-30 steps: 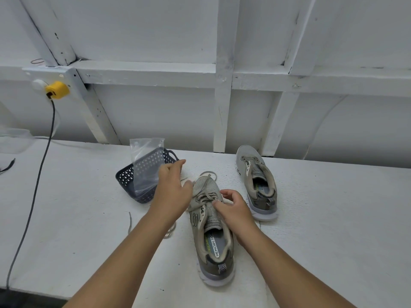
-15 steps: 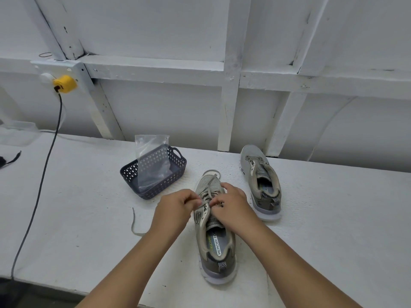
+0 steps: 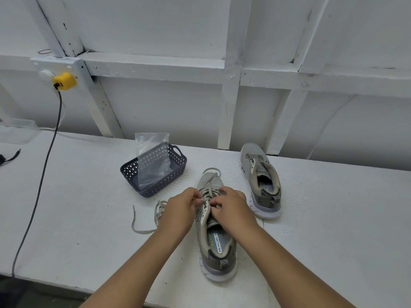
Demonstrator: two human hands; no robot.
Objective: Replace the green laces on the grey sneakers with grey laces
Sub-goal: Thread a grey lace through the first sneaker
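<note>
1. The near sneaker [image 3: 214,236] is laid flat on the white table [image 3: 333,218], heel toward the person and toe pointing away, so that its eyelet rows are presented directly below both hands.
2. The left hand [image 3: 181,207] is curled at the left side of the lacing zone, and a strand of the grey lace [image 3: 208,193] appears to be pinched between thumb and fingertips.
3. The right hand [image 3: 232,206] is curled at the right side, fingers bent over the tongue; a lace strand appears to be gripped, though the contact is partly hidden.
4. The loose lace end [image 3: 144,227] is trailed over the table to the left of the shoe.
5. The second sneaker [image 3: 261,178] is stood apart to the right, apparently without a full lace.
6. A dark basket [image 3: 155,187] holding a clear plastic bag [image 3: 152,156] is kept behind and to the left, within reach.
7. No green lace is seen.
</note>
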